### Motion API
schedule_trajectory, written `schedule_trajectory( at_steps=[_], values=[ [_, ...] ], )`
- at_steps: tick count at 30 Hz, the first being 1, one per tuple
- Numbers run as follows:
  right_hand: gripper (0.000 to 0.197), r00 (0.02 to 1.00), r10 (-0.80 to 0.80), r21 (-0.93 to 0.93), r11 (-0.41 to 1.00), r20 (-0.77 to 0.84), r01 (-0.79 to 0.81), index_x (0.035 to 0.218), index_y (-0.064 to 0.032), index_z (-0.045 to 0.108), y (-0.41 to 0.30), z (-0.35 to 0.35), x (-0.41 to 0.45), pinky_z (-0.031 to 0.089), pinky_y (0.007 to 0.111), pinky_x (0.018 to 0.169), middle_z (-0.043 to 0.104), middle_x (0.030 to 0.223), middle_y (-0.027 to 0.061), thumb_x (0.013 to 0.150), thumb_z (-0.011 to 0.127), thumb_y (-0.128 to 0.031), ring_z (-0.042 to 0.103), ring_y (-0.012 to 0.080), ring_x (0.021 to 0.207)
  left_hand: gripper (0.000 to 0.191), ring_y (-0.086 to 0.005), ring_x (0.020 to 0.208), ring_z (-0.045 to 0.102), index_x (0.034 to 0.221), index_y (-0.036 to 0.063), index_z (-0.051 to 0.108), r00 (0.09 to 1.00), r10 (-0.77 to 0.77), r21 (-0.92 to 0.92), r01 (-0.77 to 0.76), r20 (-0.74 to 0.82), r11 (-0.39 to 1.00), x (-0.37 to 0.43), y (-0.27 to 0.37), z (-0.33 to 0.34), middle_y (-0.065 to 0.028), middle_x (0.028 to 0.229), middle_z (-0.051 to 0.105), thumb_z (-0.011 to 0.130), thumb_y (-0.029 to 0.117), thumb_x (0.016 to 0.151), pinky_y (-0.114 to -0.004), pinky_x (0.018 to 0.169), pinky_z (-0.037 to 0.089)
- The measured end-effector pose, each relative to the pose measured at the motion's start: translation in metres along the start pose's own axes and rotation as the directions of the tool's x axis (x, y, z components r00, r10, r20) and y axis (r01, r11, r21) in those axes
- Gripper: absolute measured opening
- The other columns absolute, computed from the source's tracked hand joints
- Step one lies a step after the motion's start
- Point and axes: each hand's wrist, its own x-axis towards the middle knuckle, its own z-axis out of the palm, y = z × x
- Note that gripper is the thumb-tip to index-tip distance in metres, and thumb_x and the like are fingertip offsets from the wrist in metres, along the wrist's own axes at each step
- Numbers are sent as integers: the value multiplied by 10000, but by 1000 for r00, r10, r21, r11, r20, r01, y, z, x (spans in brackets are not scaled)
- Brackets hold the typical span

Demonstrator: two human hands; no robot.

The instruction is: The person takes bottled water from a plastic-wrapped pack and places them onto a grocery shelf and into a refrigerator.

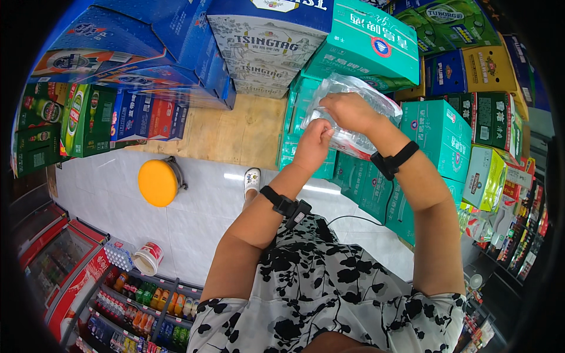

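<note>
A clear plastic-wrapped pack [359, 137] with red and white print lies on stacked teal beer cartons [362, 176]. My left hand [312, 143] is at the pack's near left edge, its fingers curled in and pinched on the clear film. Just beyond it, my right hand [348, 110] rests over the top of the pack with its fingers bent down onto the wrap; its fingertips are partly hidden. Each wrist bears a black strap with a small device. What the pack contains cannot be made out clearly through the film.
White and blue beer cartons [269, 48] stand beyond a wooden platform [225, 128]. Blue cartons [176, 66] rise at the left. A yellow round stool [158, 183] and a white bucket [148, 258] stand on the tiled floor. Drink shelves [145, 304] are at lower left. More cartons [441, 137] line the right.
</note>
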Motion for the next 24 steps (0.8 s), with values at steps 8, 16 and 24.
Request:
schedule_trajectory(
  at_steps=[8,16,24],
  values=[
    [167,998,-62,-124,990,13,63,921,-46,635,7,4,-9,507,431,691,649,880,141,761,597,-69,651,334,796,83,-325,841,544,925,28,509,998,-25,-79,28,51,997,-2,-6,-1,-135,910,547,577,65,895,-377,759,457],
    [171,999,-11,-141,990,31,15,904,-44,625,4,5,-9,521,441,680,663,904,165,737,633,-79,656,351,815,63,-318,847,544,934,28,514,995,57,-67,-52,76,996,-4,-12,-4,-132,918,546,555,37,887,-371,767,460],
    [189,940,332,238,922,-78,-306,1009,-46,631,-3,-5,-12,498,457,712,662,909,192,892,581,-186,633,388,832,177,-249,724,556,971,47,565,999,-20,21,20,24,1000,-2,4,-7,-105,850,564,614,205,907,-363,671,466]
  ],
)
